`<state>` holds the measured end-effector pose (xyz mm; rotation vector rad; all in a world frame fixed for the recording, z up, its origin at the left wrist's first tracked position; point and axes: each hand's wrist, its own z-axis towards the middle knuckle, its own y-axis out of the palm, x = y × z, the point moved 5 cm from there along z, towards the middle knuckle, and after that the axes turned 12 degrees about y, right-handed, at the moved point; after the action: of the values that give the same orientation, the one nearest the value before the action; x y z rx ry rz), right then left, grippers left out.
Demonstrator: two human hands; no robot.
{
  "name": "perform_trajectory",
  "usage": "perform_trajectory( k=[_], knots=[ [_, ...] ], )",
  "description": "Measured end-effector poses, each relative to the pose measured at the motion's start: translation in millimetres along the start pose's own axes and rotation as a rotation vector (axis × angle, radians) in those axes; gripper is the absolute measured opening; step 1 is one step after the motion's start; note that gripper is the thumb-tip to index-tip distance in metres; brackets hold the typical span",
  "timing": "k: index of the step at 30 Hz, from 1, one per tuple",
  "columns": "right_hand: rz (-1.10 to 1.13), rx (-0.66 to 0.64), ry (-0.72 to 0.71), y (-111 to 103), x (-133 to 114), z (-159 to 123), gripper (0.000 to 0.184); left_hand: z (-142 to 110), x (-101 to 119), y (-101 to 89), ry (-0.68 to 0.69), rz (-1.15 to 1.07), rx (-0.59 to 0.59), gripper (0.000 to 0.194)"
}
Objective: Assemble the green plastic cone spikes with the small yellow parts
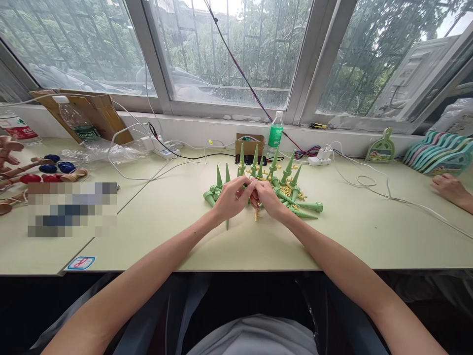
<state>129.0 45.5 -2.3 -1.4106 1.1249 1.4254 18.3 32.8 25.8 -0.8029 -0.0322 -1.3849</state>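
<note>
My left hand is closed around a green plastic spike whose point hangs down toward the table. My right hand meets it fingertip to fingertip, pinching something small that I cannot make out. Just behind both hands stands a cluster of green spikes, some upright, some lying flat. Several small yellow parts lie scattered among them.
A pale green table runs under the window. A cardboard box, a green bottle, power strips and white cables sit at the back. Wooden toys with red and blue balls lie left. Another person's hand rests far right.
</note>
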Motion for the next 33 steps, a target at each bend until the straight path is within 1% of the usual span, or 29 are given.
perform_trajectory(
  k=[3, 7, 16, 27, 33],
  knots=[
    [-0.021, 0.003, 0.001, -0.1, 0.5, 0.1, 0.055, 0.0, 0.1, -0.9, -0.008, 0.009, -0.003, 0.03],
    [-0.043, 0.005, 0.008, -0.5, 0.8, -0.2, 0.057, -0.2, -0.9, -1.3, -0.02, 0.015, 0.001, 0.033],
    [-0.037, -0.005, -0.009, 0.3, -0.5, -1.4, 0.054, -0.1, 0.2, -0.8, -0.012, 0.03, -0.006, 0.027],
    [-0.093, 0.01, -0.028, 0.3, -2.1, -1.6, 0.053, 0.6, 1.3, -0.7, 0.012, 0.065, 0.001, 0.028],
    [-0.083, 0.012, -0.022, 1.1, -3.2, -2.8, 0.052, 0.6, 1.1, -0.6, 0.007, 0.07, 0.0, 0.029]
  ],
)
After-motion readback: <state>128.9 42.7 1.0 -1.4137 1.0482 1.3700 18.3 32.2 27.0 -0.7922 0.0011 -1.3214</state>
